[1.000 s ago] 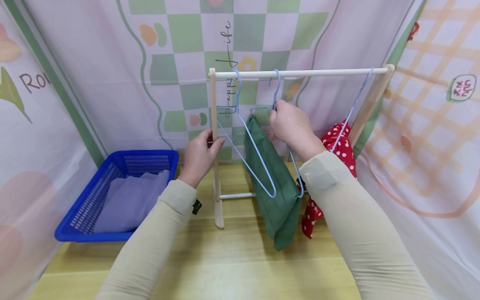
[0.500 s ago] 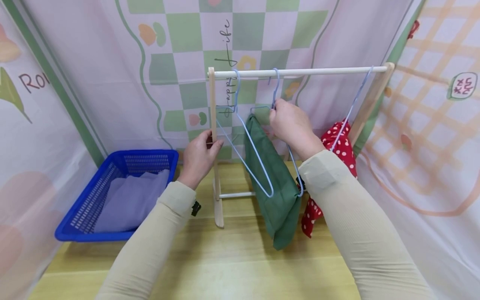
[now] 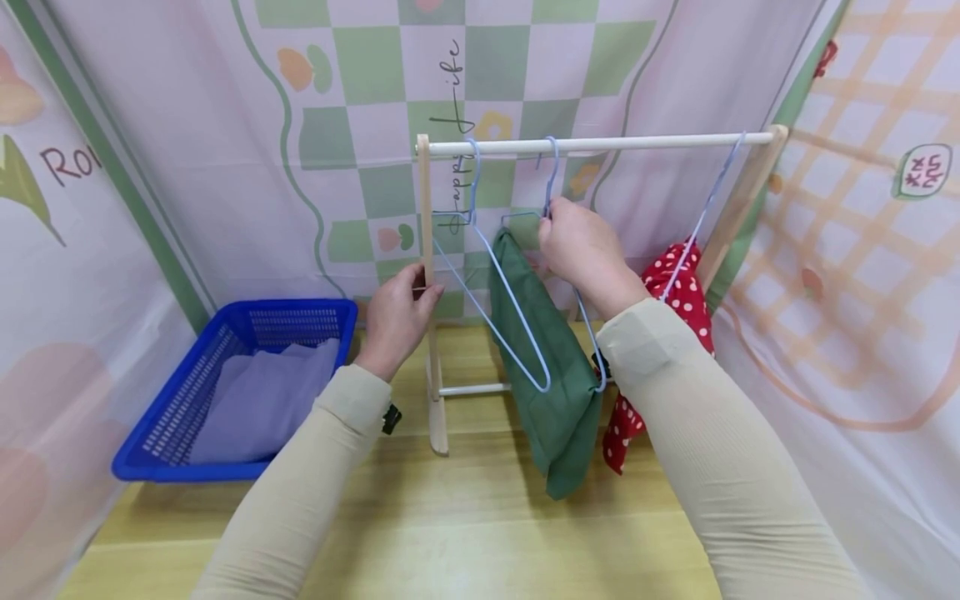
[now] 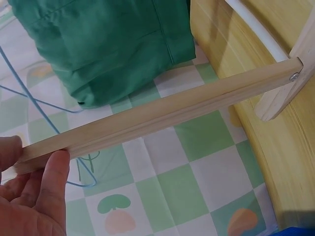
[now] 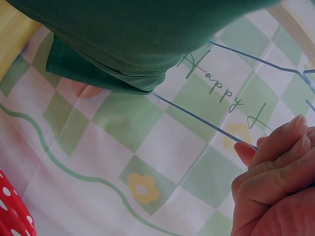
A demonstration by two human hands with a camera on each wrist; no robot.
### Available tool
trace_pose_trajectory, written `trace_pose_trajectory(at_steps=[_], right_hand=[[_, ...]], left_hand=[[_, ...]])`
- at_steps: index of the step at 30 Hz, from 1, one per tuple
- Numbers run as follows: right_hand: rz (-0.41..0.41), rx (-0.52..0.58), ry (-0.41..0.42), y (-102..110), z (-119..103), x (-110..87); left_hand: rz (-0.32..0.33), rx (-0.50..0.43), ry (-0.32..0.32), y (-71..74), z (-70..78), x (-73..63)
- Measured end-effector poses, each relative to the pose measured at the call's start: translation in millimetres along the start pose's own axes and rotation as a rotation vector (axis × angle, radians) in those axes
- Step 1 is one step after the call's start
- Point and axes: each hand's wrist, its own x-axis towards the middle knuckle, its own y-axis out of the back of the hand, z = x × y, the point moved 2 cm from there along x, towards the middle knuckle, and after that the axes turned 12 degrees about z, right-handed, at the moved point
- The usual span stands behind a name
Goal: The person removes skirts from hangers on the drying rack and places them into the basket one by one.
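Observation:
My right hand [image 3: 583, 246] pinches a blue wire hanger [image 3: 553, 171] just below its hook, which lies over the white rail [image 3: 645, 145] of a small clothes rack. Folded over that hanger is a green cloth [image 3: 551, 367], its corner hanging toward the table. My left hand [image 3: 397, 317] grips the rack's left wooden post [image 4: 162, 105] between thumb and fingers. Between the two hands, a bare blue hanger [image 3: 525, 325] dangles from the rail near that post. In the right wrist view, the curled fingers [image 5: 275, 172] hide the hanger's neck.
A red polka-dot cloth [image 3: 678, 283] hangs on another hanger at the rail's right end. Left of the rack, a blue plastic basket [image 3: 142, 442] holds a lilac cloth [image 3: 262, 400]. The wooden table [image 3: 480, 533] extends in front; patterned fabric walls [image 3: 375, 67] enclose the back and sides.
My left hand has slid very slightly down the post. The bare hanger sways a little; my right hand and the green cloth stay almost still.

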Motion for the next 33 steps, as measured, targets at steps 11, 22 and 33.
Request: trace_pose_trajectory(at_steps=[11,22,33], right_hand=[[0.004,0.002,0.005,0.3,-0.4,0.8],[0.009,0.000,0.010,0.6,-0.8,0.4],[0.009,0.003,0.009,0.6,-1.2,0.2]], left_hand=[[-0.010,0.005,0.018,-1.8,-0.5,-1.9],[0.006,0.002,0.008,-2.7,-3.8,-6.2],[0.098,-0.011,0.015,-0.1,-5.3,-19.8]])
